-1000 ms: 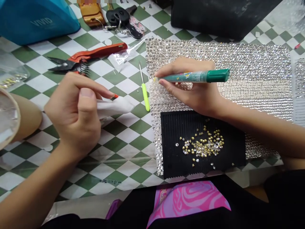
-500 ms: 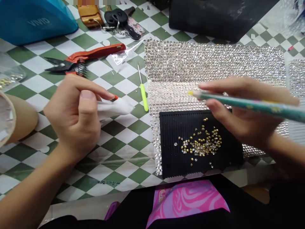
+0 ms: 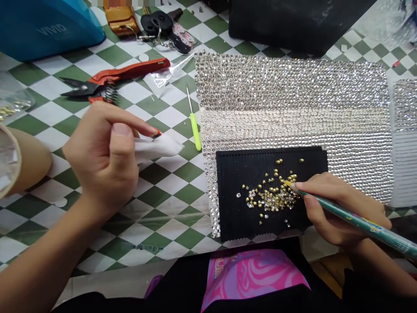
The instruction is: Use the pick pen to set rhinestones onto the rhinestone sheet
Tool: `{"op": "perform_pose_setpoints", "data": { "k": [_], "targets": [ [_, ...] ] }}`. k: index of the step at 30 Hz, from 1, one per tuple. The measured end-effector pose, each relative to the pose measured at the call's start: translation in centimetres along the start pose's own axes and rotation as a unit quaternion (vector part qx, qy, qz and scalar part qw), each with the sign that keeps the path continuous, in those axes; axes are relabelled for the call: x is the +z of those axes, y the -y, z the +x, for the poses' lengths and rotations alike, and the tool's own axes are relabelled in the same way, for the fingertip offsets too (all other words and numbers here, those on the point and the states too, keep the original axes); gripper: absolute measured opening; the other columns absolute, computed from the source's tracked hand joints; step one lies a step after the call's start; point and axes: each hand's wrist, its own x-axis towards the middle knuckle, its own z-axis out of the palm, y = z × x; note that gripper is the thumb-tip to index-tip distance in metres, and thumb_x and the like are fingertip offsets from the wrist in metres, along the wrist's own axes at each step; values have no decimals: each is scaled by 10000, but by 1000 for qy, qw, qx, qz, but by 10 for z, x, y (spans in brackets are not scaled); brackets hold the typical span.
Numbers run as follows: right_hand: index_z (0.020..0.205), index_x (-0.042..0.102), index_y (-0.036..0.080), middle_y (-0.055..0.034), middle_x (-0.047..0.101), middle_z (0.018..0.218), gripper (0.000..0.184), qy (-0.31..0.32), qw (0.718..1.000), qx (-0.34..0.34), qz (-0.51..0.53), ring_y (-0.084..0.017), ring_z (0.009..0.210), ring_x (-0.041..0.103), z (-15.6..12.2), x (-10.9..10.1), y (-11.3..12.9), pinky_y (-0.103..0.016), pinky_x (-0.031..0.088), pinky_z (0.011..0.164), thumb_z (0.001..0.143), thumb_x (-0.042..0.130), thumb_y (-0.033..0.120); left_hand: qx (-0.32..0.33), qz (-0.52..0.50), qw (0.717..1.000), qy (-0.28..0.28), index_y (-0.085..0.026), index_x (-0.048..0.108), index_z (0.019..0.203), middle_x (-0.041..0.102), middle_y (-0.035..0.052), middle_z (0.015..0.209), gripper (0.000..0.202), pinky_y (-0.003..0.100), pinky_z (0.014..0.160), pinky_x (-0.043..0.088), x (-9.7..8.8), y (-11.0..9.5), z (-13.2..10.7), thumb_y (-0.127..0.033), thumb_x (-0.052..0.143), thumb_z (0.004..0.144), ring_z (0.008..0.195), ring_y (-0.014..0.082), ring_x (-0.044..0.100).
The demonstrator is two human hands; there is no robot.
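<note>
My right hand grips a green pen-like picker tool with its yellow tip among the loose gold-backed rhinestones on a black ribbed tray. The tray lies on a large sheet covered in silver rhinestones. My left hand rests on the green-and-white checked table, fingers curled and pinching a white tissue-like piece with a small orange tip showing at the forefinger.
Red-handled snips, a yellow-handled needle tool, a clear plastic bag and keys lie at the back left. A blue bag, a black case and a brown cup ring the area.
My right hand has swung the picker tool from the sheet's upper left edge down and right to the loose stones on the black tray. The left hand has stayed put.
</note>
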Motion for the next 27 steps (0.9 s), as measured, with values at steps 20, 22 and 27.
{"op": "perform_pose_setpoints", "data": {
  "k": [20, 22, 27],
  "targets": [
    [1046, 689, 159, -8, 678, 803, 288, -14, 999, 33, 6, -97, 684, 627, -4, -1, -1, -266, 487, 586, 852, 612, -38, -9, 17, 1000, 4, -202, 727, 784, 680, -41, 739, 273, 211, 731, 392, -1, -1, 0, -293, 504, 914, 741, 2, 568],
    [1041, 688, 162, -4, 677, 801, 291, -17, 999, 31, 6, -96, 683, 626, -4, -1, -1, -265, 488, 586, 846, 615, -40, -12, 19, 1000, 6, -205, 726, 790, 679, -41, 746, 273, 213, 737, 394, 0, -1, 0, -301, 503, 916, 748, 5, 568],
    [1029, 692, 179, 5, 668, 785, 287, -15, 999, 38, 2, -92, 654, 611, -2, 1, 0, -260, 483, 559, 846, 616, -29, -19, 20, 1000, 0, -213, 728, 776, 682, -34, 735, 272, 235, 728, 395, 0, -1, 0, -316, 514, 909, 728, 32, 564]
  ]
}}
